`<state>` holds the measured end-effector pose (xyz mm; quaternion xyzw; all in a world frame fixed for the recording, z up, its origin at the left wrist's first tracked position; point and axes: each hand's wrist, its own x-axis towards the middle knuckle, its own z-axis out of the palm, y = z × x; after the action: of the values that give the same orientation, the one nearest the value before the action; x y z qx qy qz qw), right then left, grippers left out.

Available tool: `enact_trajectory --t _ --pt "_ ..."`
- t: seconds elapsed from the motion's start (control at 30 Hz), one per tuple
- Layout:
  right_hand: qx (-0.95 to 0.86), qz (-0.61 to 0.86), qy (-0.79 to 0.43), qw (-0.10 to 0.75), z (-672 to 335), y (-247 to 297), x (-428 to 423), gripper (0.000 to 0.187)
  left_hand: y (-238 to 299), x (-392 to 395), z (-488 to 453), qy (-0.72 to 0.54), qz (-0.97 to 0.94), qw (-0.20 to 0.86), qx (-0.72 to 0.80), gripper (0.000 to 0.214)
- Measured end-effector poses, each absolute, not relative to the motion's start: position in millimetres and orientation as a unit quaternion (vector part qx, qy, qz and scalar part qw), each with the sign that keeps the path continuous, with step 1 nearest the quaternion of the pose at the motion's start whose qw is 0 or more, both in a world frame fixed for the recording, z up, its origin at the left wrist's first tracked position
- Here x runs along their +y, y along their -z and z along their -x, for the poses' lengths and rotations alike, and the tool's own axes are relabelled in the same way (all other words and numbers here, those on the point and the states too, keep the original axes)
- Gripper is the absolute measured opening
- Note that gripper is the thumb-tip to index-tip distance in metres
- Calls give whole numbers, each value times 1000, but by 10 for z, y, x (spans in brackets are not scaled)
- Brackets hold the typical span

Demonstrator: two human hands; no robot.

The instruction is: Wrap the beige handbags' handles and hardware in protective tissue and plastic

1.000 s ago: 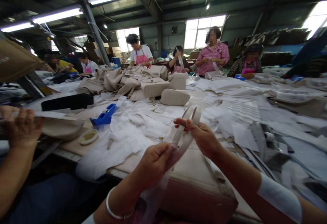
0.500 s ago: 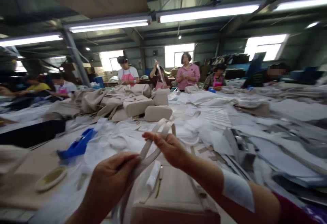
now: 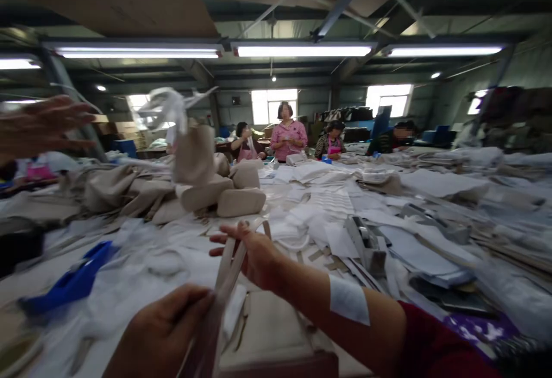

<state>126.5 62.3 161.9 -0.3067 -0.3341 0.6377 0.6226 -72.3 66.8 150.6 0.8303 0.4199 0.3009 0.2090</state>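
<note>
Pinched in my left hand (image 3: 161, 326) is a pale beige strap (image 3: 222, 291), its lower part hanging blurred beside the bag. My right hand (image 3: 254, 254) has the same strap looped through its fingers, a little farther forward. Below both hands a beige bag (image 3: 273, 332) lies on the table, with a zip pull and a bit of white wrapping on its upper side. A white patch (image 3: 350, 300) is stuck on my right forearm.
A co-worker's blurred hand (image 3: 43, 125) reaches in at left, and a beige bag (image 3: 194, 156) with white wrapping is in the air over the bag pile (image 3: 125, 185). A blue tape dispenser (image 3: 71, 280) lies left, a grey metal dispenser (image 3: 366, 245) right, amid white sheets.
The view has swung right. A co-worker's hand has appeared at left, and a wrapped bag is now in mid-air above the pile. Both my hands still hold the strap.
</note>
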Motion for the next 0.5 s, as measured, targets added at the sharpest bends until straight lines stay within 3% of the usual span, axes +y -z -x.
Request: enact_trajectory --t 0.1,0.2,0.37,0.5 --pt "-404 301 -598 623 -1086 -1546 514 57 -1820 476 564 -312 -819 212 432 25" --pt "-484 299 -595 568 -1023 -1450 336 55 -1917 426 520 -312 -820 255 407 22" --pt "-360 307 -683 556 -1270 -1557 474 56 -1857 458 580 -310 -808 284 413 19" --pt "-359 338 -641 588 -1222 -1652 631 49 -1977 642 531 -313 -807 278 418 19"
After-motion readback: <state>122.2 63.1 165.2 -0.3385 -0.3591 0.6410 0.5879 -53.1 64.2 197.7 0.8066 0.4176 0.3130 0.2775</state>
